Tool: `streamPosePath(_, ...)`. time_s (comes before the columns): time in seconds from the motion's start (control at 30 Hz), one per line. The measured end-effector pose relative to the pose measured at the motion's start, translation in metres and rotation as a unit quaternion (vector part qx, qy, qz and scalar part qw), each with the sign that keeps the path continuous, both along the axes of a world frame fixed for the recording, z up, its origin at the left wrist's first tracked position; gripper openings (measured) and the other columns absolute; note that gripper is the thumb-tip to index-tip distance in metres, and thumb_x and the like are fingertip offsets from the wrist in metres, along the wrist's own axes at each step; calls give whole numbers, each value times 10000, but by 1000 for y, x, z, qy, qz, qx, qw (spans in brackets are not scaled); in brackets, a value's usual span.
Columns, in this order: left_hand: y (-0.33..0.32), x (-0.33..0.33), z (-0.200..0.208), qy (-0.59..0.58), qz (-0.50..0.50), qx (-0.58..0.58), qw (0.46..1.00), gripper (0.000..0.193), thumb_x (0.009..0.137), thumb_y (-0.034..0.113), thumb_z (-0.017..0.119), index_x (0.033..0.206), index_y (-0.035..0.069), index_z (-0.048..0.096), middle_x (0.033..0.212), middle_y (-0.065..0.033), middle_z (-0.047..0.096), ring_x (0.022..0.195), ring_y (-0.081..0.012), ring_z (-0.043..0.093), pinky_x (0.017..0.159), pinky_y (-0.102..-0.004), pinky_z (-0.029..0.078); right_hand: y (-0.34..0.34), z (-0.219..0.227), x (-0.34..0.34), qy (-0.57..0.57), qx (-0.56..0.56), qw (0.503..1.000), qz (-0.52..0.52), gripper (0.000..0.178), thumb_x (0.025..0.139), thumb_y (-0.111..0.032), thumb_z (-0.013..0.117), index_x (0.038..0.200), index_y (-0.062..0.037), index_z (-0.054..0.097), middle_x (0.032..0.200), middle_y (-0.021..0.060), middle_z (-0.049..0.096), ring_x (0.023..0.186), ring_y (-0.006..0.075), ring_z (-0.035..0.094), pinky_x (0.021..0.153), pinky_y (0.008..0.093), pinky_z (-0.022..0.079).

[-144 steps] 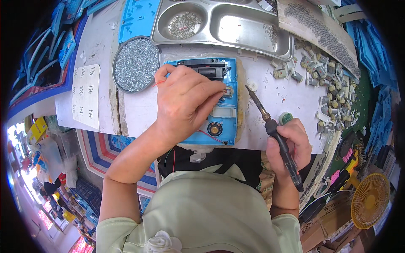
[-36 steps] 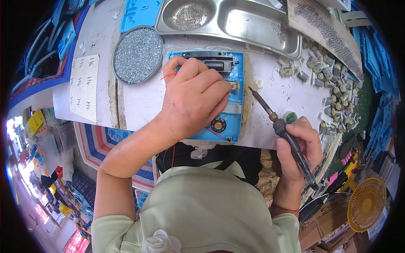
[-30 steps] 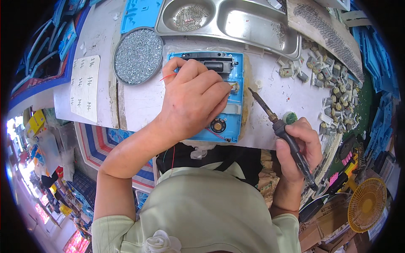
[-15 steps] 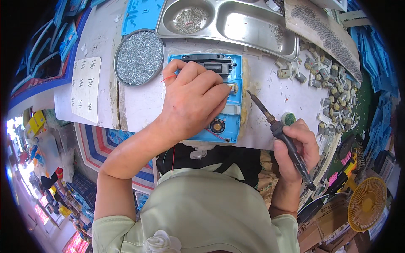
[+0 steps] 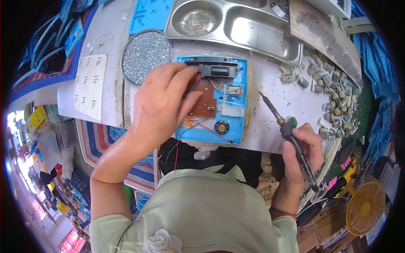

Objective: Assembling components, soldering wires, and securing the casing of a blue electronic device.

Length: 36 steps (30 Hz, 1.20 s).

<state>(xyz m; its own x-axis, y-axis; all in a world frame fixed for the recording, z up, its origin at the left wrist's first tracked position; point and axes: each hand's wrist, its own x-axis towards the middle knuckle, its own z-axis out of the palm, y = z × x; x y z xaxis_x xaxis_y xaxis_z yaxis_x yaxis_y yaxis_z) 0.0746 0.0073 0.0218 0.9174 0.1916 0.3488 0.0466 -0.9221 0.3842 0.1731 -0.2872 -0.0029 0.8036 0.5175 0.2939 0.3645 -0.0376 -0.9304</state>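
My left hand (image 5: 162, 99) lies over the left side of a blue plastic casing (image 5: 239, 122), thumb apart from the bent fingers. Its fingertips are by a dark motor unit (image 5: 219, 71) at the casing's far end; whether they touch it is hidden. A brown circuit board (image 5: 206, 99), partly covered by this hand, sits inside with a small round speaker (image 5: 222, 127). Thin red and green wires (image 5: 176, 145) hang over the near edge. In my right hand (image 5: 307, 147) is a soldering iron (image 5: 291, 135), its tip pointing up-left, clear of the casing.
A round dish of small metal screws (image 5: 145, 57) stands left of the casing. Behind lies a steel compartment tray (image 5: 236, 40). Many small motors (image 5: 335, 101) are heaped at right, near a board covered with small dark pieces (image 5: 329, 38). A yellow fan (image 5: 366, 208) stands lower right.
My left hand has drawn left and turned, uncovering the circuit board and wires. My right hand, holding the soldering iron, stays nearly in place. The whole view has shifted slightly.
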Motion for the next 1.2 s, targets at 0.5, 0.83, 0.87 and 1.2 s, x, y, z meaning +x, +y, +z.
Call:
streamPosePath(0.5,10,13,-5,-40,-87,-253,963,172,859,-30,734,1026,4,707,988,-120,709,777,-159,709,648,-261,546,50,12,4,146,102,984,24,421,872,-9,756,1255,49,590,1053,110,681,910,121,642,824,249,522)
streamPosePath(0.83,-1,16,-7,30,-11,-487,873,56,900,9,739,951,-13,730,880,-68,726,758,-103,686,646,-235,540,127,16,1,41,8,998,42,542,841,52,766,1347,-22,587,1060,97,704,926,120,688,830,265,561)
streamPosePath(0.87,1,16,-7,19,-20,-454,891,54,894,19,742,941,-7,735,864,-68,722,753,-122,688,649,-251,540,130,15,0,37,7,999,34,537,841,53,765,1343,-24,591,1050,94,705,922,120,690,830,264,561)
streamPosePath(1.2,12,16,-8,51,-68,-317,945,85,877,60,753,935,-2,741,802,-97,696,710,-190,698,643,-313,544,142,9,7,35,30,998,31,488,866,84,719,1325,-39,606,1006,79,699,913,122,683,819,264,560)
